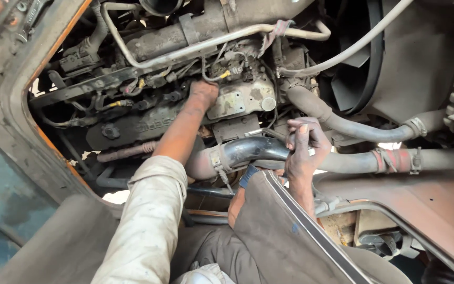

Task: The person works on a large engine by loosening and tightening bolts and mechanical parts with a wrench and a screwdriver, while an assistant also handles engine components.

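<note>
Two hands are down inside a grimy engine bay, well apart from each other. The left hand [204, 93] has gone deep among the wiring and lies against the dirty engine block, just beside a pale, stained metal housing [241, 98]; its fingers are tucked out of sight, so whether they grip anything I cannot tell. Its arm is in a light, speckled sleeve [151, 221].

The right hand [305, 147] sits nearer the front, its fingers curled and clenched around the black pipe [253, 149] where that pipe meets the hoses. A thin pale metal piece shows between the fingers, though what it is I cannot make out.

The black pipe is a glossy, curved elbow, darker and cleaner than everything around it. It runs across the middle of the bay below the pale housing. On its left end it joins a dusty grey hose [202, 164] under a metal band clamp [218, 159]. Further right a long grey hose [437, 158] carries on, bound with a faded red clamp strap [391, 160]. Another thick rubber hose [342, 124] bends above the right hand. A rusty orange body edge [48, 142] frames the opening on the left.
</note>
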